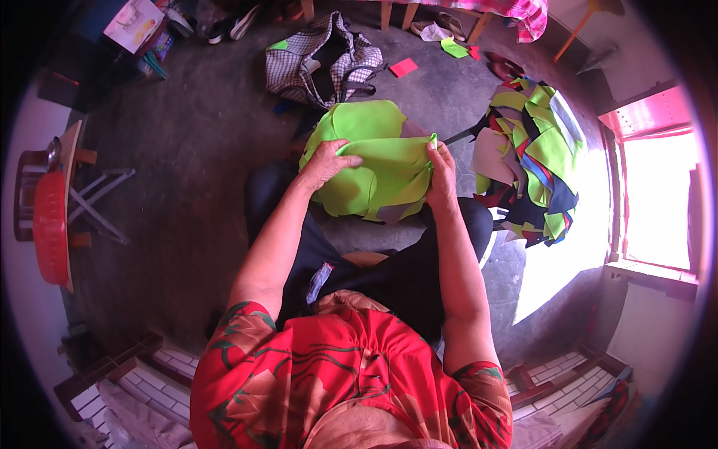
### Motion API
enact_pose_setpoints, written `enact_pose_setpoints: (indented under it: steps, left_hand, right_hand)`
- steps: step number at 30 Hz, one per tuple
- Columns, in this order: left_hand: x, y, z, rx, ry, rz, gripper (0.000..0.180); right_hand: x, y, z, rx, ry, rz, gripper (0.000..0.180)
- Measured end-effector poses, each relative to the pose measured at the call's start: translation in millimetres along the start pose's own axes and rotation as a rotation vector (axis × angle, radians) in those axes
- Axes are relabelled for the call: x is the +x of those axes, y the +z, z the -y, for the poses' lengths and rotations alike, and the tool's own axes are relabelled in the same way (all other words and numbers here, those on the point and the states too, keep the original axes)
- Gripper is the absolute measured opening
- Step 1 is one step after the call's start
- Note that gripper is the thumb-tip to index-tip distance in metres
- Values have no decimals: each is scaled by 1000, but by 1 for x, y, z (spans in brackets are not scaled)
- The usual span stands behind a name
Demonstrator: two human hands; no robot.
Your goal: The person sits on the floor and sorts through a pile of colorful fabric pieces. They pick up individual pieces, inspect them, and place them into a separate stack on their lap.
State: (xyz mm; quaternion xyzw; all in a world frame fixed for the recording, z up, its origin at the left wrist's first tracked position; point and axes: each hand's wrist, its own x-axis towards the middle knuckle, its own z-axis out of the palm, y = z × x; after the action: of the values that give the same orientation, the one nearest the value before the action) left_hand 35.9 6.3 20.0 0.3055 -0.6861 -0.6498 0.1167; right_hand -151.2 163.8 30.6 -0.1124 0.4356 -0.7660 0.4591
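Observation:
A lime-green piece of cloth is stretched between my two hands, above a stack of similar green cloth pieces in front of my knees. With thumb and fingers, my right hand pinches its upper right corner, which stands up in a small fold. My left hand grips the cloth at its left end, thumb laid across the top; the fingertips under it are partly hidden. Some grey cloth edges show beneath the green layers.
To the right lies a big heap of green, grey, blue and black cloth pieces. A checked bag sits beyond the stack, near a red scrap. A red basin stands at far left. Sunlight enters through an opening at right.

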Motion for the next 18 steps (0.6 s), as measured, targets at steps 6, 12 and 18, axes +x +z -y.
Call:
enact_pose_setpoints:
  steps: [6,12,18]
  left_hand:
    - [9,-6,14,4,131,-359,16]
    - [10,4,-1,118,177,-433,11]
    - [16,-6,18,-132,201,-364,12]
  right_hand:
    - [4,-4,-5,-269,-180,-112,19]
    - [2,-8,-3,-315,-325,-208,16]
    - [5,-10,1,-417,-393,-263,18]
